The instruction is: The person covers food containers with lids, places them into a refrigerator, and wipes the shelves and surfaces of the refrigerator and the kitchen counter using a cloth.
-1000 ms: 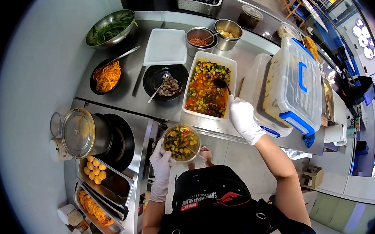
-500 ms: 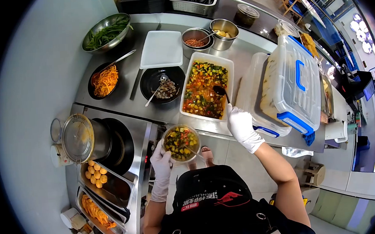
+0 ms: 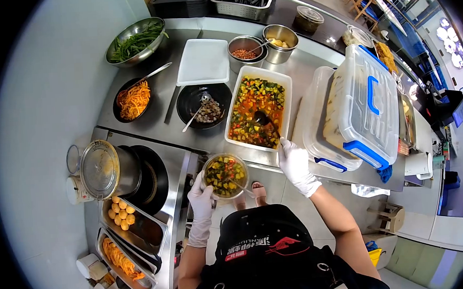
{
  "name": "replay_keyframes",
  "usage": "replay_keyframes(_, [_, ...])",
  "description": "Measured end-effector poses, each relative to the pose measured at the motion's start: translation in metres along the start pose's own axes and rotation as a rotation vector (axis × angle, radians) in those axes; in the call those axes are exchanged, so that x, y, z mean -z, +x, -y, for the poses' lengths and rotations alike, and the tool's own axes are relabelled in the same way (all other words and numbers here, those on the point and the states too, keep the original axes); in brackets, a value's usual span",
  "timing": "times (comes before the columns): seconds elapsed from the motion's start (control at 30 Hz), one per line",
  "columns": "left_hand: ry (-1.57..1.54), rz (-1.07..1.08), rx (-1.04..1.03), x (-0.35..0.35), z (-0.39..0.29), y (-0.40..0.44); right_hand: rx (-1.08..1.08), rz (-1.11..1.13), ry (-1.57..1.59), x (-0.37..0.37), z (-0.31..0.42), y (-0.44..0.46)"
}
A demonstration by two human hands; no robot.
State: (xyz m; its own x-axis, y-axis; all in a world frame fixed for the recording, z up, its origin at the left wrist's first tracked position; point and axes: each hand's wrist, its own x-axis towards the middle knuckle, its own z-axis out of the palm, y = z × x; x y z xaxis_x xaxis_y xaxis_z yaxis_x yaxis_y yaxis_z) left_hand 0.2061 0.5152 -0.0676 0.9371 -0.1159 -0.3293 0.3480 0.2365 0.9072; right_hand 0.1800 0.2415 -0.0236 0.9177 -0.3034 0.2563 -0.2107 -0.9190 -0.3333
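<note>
White gloves cover both hands. My left hand (image 3: pixel 199 195) is closed on the rim of a round clear bowl (image 3: pixel 225 175) of diced vegetables, held in front of the counter edge; a spoon (image 3: pixel 239 185) leans in it. My right hand (image 3: pixel 296 161) grips the handle of a dark ladle (image 3: pixel 261 118), whose head sits in the diced vegetables and orange liquid of a white rectangular tub (image 3: pixel 289 96). Left of the tub stands a black bowl (image 3: pixel 186 102) with small brownish pieces and a spoon.
Large lidded plastic boxes (image 3: pixel 369 104) with blue clips stand at the right. A white lid (image 3: pixel 202 61), a bowl of shredded orange food (image 3: pixel 134 100) and a steel bowl of greens (image 3: pixel 136 43) lie further back. A lidded pot (image 3: pixel 100 171) and food trays (image 3: pixel 127 262) occupy the left.
The ladle's head has moved left and slightly toward me in the tub, with my right hand shifting slightly down. My left hand still holds the bowl. The whole view has shifted slightly.
</note>
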Motion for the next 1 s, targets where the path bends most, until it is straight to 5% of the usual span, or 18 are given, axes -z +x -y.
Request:
replay_keyframes(0.1, [-0.026,0.004,-0.016,0.003,0.008,0.001,0.013,0.103,-0.094,-0.003,-0.006,0.006])
replay_keyframes(0.3, [-0.013,0.002,-0.015,0.008,0.018,0.004,-0.112,0.061,0.407,-0.02,-0.008,-0.003])
replay_keyframes(0.43, [0.027,-0.023,-0.003,0.002,0.011,0.003,-0.794,0.293,1.116,-0.019,-0.013,0.013])
replay_keyframes(1.0, [0.115,0.036,-0.015,-0.007,0.02,0.037,-0.84,0.113,1.222,0.009,0.0,-0.001])
